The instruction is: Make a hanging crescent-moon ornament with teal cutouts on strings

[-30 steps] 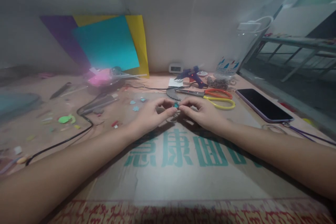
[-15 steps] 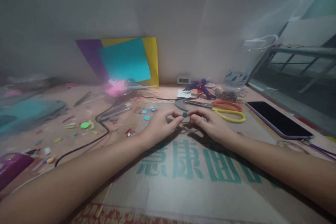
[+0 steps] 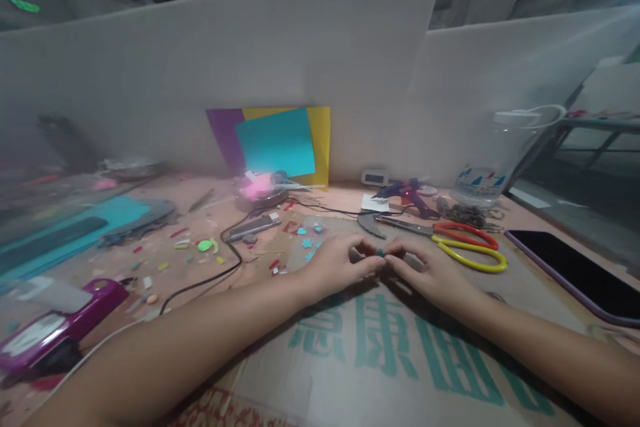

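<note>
Both hands meet at the middle of the cardboard, which carries green printed characters. Between their fingertips is a small dark teal piece, too small to make out its kind. My left hand pinches it from the left with thumb and forefinger. From the right, my right hand pinches the same piece. Just beyond the fingers lie scissors with one red and one yellow handle, beside a grey curved piece. Small light-blue flower and heart cutouts lie left of my left hand.
Behind the scissors rests a purple glue gun with a red light. A phone and a clear bottle stand right. Coloured sheets lean on the wall. Left are scraps, a black cord and a magenta device.
The view has tilted up and turned left, so things appear lower and further right. Both hands keep pinching the teal piece together.
</note>
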Demonstrator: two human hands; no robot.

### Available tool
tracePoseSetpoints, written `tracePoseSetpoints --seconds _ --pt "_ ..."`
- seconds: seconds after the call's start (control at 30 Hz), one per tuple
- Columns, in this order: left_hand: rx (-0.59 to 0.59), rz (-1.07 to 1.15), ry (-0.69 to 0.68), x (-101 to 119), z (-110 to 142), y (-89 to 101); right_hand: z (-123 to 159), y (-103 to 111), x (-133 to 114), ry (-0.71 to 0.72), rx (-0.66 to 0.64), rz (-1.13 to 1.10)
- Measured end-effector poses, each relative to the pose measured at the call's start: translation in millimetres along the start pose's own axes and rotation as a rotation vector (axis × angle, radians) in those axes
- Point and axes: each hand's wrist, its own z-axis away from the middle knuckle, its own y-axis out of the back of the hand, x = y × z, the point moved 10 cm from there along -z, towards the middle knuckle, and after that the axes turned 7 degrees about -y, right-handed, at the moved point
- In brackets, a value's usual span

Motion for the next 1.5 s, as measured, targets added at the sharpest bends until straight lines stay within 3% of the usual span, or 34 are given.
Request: tracePoseSetpoints --seconds 0.13,0.33,0.77,0.97,1.17,1.33,1.5 --pt "-0.011 -0.028 0.011 -2.4 -0.7 -0.4 -1.0 -1.1 -1.0 0.000 -0.010 0.017" --pt "0.036 0.027 0.029 -5.9 -1.0 2.2 -0.7 0.1 15.9 -0.106 -0.006 -0.021" --pt "0.014 0.160 0.059 -8.4 0.8 -2.8 -2.6 -2.2 9.3 -0.046 -0.010 0.045" --pt "0.081 0.253 0.185 -17.6 0.9 3.7 -3.6 -0.9 6.4 -0.051 -0.069 0.031" --pt "0.100 0.415 0.297 -33.1 2.9 -0.3 -7.7 -2.2 27.4 -0.139 -0.116 -0.009" --pt "0.133 0.495 0.332 -45.0 5.3 -4.5 -4.1 -12.5 17.2 -0.054 -0.150 0.025" --pt "0.114 0.468 0.321 -40.5 3.7 -1.6 1.1 -16.4 -1.6 0.059 -0.181 0.046"
